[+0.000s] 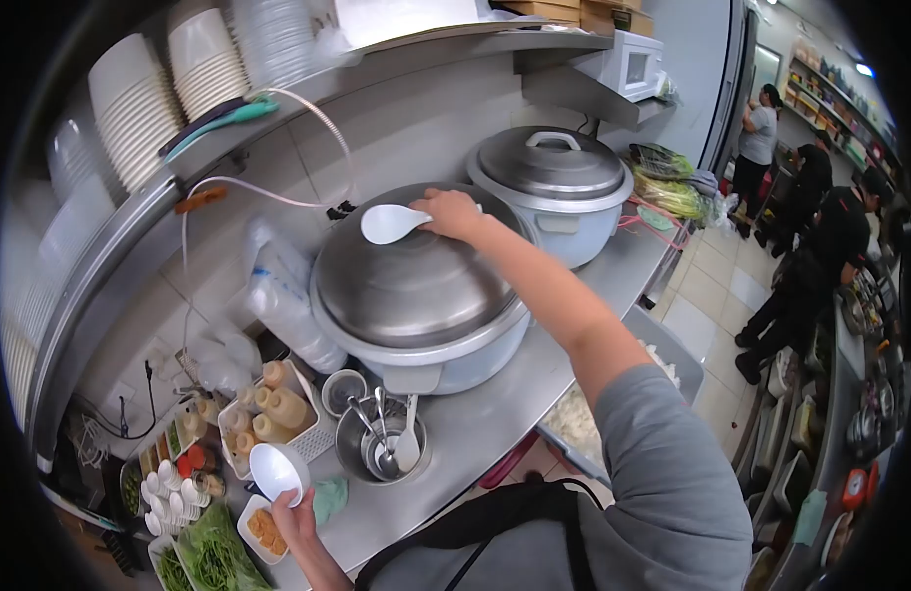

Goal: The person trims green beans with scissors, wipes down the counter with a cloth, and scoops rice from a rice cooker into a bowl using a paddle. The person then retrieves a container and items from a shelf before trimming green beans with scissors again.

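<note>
My left hand (296,522) holds a white bowl (278,473) by its rim, low over the counter. My right hand (454,214) is closed round a white rice paddle (390,225) at the top of the metal lid (406,286) of the nearer rice cooker (455,366). Whether those fingers also grip the lid's handle is hidden. The lid sits on the cooker. Below it stands a metal pot (352,448) with spoons and another white paddle (408,448). A tray of orange food (264,529) lies beside my left hand.
A second lidded cooker (564,212) stands behind the first. Squeeze bottles fill a white basket (313,433). Stacked bowls (130,108) line the overhead shelf (406,64). A grey bin (677,345) with white contents stands beside the counter. Several people work at the right.
</note>
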The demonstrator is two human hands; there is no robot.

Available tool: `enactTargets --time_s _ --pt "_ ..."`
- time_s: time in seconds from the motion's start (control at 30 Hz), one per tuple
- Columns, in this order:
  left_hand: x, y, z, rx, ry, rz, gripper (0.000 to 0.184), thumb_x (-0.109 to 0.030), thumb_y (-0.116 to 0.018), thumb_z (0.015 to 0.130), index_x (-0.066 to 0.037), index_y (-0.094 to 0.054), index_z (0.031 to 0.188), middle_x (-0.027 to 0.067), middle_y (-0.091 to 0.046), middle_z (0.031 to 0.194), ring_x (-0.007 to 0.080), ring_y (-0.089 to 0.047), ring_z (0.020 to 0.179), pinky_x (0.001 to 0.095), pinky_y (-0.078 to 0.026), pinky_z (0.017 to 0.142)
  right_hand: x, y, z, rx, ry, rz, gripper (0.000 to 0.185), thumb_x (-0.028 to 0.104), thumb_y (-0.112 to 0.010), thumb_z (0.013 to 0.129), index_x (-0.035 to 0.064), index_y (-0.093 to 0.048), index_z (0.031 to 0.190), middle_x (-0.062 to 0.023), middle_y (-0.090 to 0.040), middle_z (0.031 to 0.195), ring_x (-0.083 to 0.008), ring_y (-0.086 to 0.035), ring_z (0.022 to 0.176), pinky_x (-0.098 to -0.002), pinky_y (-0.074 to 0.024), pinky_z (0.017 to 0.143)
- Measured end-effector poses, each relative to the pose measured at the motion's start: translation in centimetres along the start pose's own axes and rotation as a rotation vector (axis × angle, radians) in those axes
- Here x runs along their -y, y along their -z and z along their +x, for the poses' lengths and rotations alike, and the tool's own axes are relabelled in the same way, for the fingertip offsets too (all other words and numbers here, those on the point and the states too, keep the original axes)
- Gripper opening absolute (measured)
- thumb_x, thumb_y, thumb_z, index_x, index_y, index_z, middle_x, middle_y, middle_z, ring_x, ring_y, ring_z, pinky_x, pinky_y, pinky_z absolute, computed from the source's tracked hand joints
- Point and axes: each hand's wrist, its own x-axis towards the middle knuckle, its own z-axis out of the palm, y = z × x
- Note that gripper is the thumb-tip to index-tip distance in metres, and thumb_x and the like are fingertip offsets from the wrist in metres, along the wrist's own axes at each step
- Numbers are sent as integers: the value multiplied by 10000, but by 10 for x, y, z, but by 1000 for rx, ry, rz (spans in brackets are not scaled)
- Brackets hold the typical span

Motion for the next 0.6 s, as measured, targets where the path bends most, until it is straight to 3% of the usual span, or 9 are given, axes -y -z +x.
enactTargets --time_s 0.13,0.2,0.3,0.47,0.6 --pt "12 -6 0 -75 -33 9 529 28 -526 638 -22 -444 1158 118 -556 1036 255 -582 883 372 -542 651 -5 -10 7 36 66 -55 255 118 -588 720 94 -552 972 -106 -618 881 -303 -617 839 -401 -494 722" --pt "16 -19 -7 -165 -92 -21 538 24 -526 641 -15 -437 1169 124 -552 1043 255 -576 896 353 -537 655 -4 2 4 0 64 -60 249 106 -572 724 97 -553 972 -109 -618 880 -307 -618 830 -403 -497 706" --pt "20 -15 -5 -118 -94 -55 543 22 -525 643 -14 -430 1176 130 -547 1046 254 -576 884 352 -536 651 -20 38 10 -120 56 -132 237 82 -549 724 108 -557 960 -108 -620 873 -307 -628 773 -399 -513 642" --pt "24 -42 2 -171 -163 -56 541 21 -514 646 14 -413 1177 141 -538 1049 259 -579 870 343 -541 638 -128 72 36 -213 -104 -231 232 85 -512 759 132 -574 978 -107 -634 817 -289 -633 778 -395 -515 664" --pt "30 -35 19 -146 -194 -51 559 16 -511 655 28 -385 1199 151 -514 1094 278 -554 935 364 -513 749 -217 57 31 -269 -283 -249 191 92 -480 755 129 -572 918 -110 -631 840 -309 -613 795 -428 -485 677"
